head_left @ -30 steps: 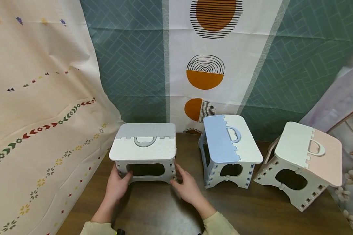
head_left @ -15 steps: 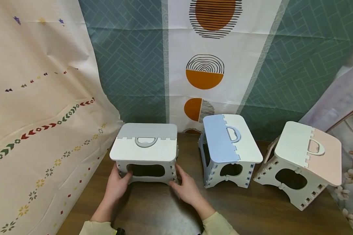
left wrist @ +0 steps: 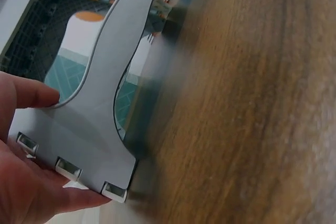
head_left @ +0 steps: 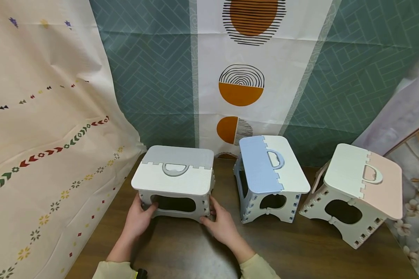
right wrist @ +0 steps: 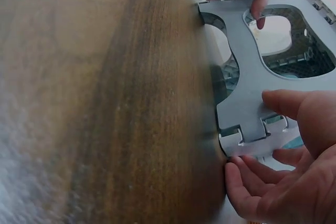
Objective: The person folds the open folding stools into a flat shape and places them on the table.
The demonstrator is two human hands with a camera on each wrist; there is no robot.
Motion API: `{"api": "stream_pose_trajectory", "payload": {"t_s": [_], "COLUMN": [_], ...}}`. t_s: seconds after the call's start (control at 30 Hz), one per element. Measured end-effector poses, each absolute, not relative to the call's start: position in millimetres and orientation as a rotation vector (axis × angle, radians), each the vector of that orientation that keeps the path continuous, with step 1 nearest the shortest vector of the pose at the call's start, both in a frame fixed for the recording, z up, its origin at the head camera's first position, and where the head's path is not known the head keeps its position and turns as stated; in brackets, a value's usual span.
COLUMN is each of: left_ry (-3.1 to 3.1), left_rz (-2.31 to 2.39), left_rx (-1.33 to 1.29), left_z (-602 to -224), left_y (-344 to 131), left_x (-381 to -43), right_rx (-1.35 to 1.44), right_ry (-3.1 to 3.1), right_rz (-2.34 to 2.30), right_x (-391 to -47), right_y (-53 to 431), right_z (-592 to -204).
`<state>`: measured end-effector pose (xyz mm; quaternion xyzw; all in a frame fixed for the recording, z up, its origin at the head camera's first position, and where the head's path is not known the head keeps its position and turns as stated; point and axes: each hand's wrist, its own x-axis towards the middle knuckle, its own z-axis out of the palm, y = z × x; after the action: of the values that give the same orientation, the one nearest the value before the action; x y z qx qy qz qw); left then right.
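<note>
A grey-and-white folding step stool [head_left: 172,178] stands unfolded on the wooden table, its grey handle lying on top. My left hand [head_left: 138,219] grips its left front leg. In the left wrist view the thumb [left wrist: 39,94] hooks into the oval opening while the other fingers lie along the hinged side. At the right front leg my right hand [head_left: 223,224] holds the corner. The thumb [right wrist: 286,102] presses the front panel there, and the fingers curl round the side near the tabletop.
A blue-and-white folding stool [head_left: 260,170] stands to the right, with a pink-and-white one [head_left: 349,170] beyond it, angled. A patterned cream cloth [head_left: 56,155] hangs on the left, and a green-and-white curtain [head_left: 153,85] backs the wooden table [head_left: 181,252].
The grey-and-white stool has turned slightly clockwise as seen from above, its right end coming nearer to me. Both hands keep their hold. The view has shifted a little to the right.
</note>
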<state>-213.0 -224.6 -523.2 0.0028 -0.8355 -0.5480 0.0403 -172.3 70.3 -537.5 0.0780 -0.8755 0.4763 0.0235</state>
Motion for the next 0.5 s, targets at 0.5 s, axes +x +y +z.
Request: {"api": "stream_pose_trajectory", "payload": {"t_s": [0.5], "left_ry": [-2.651], "left_rz": [-1.618], "left_rx": [-0.1], "left_z": [-530], "left_y": [-237], "left_x": [-216], "right_rx": [0.178], "right_ry": [-2.706], "right_rz": [1.383], "right_x": [-170], "right_y": [71], "right_z": [-542]}}
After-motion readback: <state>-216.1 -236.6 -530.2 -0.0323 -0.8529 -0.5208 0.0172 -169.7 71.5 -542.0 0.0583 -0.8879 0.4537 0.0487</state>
